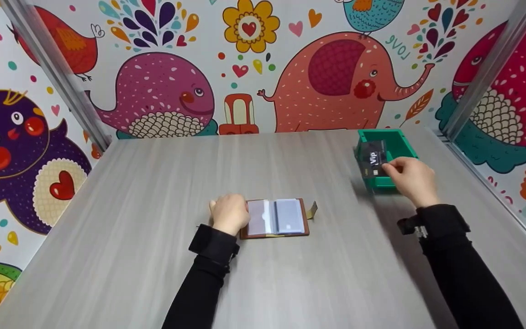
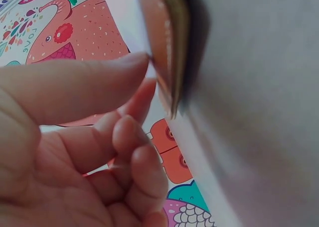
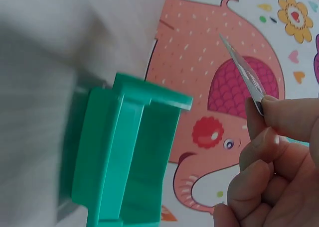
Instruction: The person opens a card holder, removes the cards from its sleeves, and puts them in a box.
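A brown card holder [image 1: 307,224] lies spread open on the table, its clear plastic sleeves [image 1: 289,217] facing up and its clasp strap [image 1: 312,210] sticking out to the right. My left hand [image 1: 229,213] pinches the holder's left edge; in the left wrist view thumb and forefinger meet at the brown cover [image 2: 158,33]. Over at the right, my right hand [image 1: 414,179] holds a dark card [image 1: 373,157] marked "Vip" by its lower right corner. The card is raised in front of the green bin [image 1: 377,183]. The right wrist view shows the card [image 3: 244,72] nearly edge-on, apart from the bin.
The green bin stands at the table's back right; its contents are mostly hidden by the card and hand. Printed wall panels [image 1: 244,68] close off the back and sides, with metal posts [image 1: 491,68] at the corners. Pale wood-grain table [image 1: 153,192] surrounds the card holder.
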A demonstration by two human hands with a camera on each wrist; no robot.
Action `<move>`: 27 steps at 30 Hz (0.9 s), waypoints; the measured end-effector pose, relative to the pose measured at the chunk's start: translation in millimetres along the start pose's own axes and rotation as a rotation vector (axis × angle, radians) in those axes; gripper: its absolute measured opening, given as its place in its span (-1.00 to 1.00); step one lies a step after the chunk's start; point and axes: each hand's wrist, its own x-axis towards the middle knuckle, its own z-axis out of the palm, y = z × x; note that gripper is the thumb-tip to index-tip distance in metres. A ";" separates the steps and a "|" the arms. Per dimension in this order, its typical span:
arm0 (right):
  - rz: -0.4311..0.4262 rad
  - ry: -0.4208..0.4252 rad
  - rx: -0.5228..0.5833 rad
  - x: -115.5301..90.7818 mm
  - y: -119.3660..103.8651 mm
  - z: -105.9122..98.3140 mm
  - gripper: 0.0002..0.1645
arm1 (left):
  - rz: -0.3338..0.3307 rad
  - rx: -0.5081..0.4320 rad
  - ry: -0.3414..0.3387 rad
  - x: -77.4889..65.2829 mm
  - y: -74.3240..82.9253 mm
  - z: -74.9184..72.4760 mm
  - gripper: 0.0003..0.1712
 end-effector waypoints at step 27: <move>0.125 -0.023 -0.107 14.2 30.1 -21.2 -0.53 | -0.016 -0.005 -0.020 0.4 0.8 0.4 -0.71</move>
